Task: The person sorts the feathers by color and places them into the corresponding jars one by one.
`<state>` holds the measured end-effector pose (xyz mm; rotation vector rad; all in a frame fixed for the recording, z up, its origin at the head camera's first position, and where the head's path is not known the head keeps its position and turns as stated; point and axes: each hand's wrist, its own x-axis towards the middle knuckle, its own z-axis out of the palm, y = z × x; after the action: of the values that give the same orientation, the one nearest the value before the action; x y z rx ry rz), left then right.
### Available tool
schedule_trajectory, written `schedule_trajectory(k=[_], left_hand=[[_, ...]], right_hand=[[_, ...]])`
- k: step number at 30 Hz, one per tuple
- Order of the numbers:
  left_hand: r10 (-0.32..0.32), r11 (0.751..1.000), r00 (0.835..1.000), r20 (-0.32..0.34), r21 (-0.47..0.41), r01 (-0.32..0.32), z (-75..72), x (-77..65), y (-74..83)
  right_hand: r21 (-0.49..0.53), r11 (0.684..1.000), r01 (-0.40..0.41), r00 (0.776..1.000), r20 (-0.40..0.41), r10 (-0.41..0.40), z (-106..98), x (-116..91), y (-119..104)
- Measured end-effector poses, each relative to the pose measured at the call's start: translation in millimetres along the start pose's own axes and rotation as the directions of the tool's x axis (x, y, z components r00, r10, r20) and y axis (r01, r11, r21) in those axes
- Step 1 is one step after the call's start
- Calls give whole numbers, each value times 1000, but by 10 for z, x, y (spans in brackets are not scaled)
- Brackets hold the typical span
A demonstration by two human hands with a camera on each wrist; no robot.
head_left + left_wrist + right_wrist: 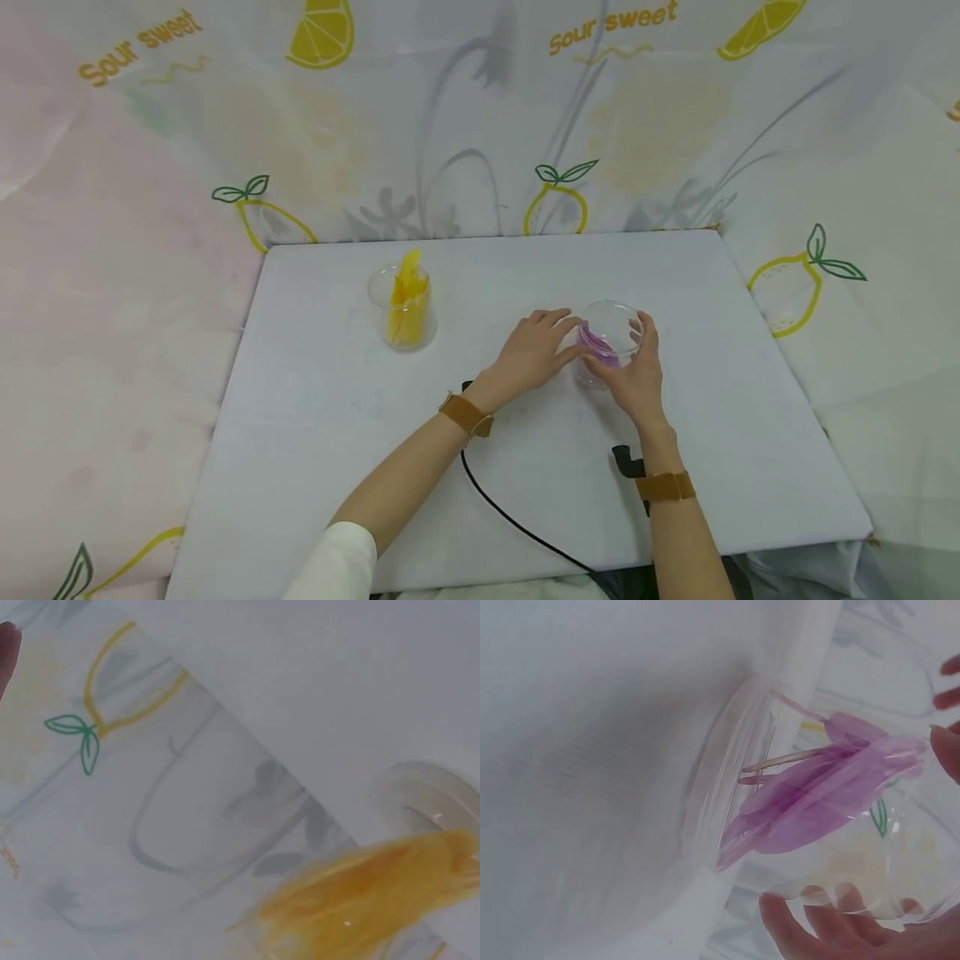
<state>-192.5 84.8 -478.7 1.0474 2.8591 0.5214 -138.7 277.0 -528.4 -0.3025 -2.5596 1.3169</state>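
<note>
A clear cup (pixel 611 327) with purple feathers (pixel 817 787) inside stands right of the table's middle. My right hand (pixel 637 377) grips its right and near side; in the right wrist view its fingers (pixel 802 930) curl along the cup wall. At the cup's left side, my left hand (pixel 531 348) reaches with loosely extended fingers close to the rim; contact is hard to tell. Another clear cup (pixel 380 296), holding yellow feathers (pixel 409 304), stands farther left. Close up in the left wrist view, the yellow feathers (pixel 367 892) look blurred.
The white table (pixel 315 433) has a lemon-print cloth (pixel 450 108) behind and around it. A black cable (pixel 517 521) runs from near my left wrist to the front edge. A black device (pixel 626 462) sits beside my right wrist.
</note>
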Motion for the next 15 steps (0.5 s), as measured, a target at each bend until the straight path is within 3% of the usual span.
schedule_trajectory(k=[7,15], left_hand=[[-125,987,992,-30,-106,121,117,-311,-425],[-277,949,957,-87,-180,258,239,-595,-712]], right_hand=[[24,998,-53,998,-32,54,-100,63,57],[65,989,-130,990,-46,134,-219,42,149]])
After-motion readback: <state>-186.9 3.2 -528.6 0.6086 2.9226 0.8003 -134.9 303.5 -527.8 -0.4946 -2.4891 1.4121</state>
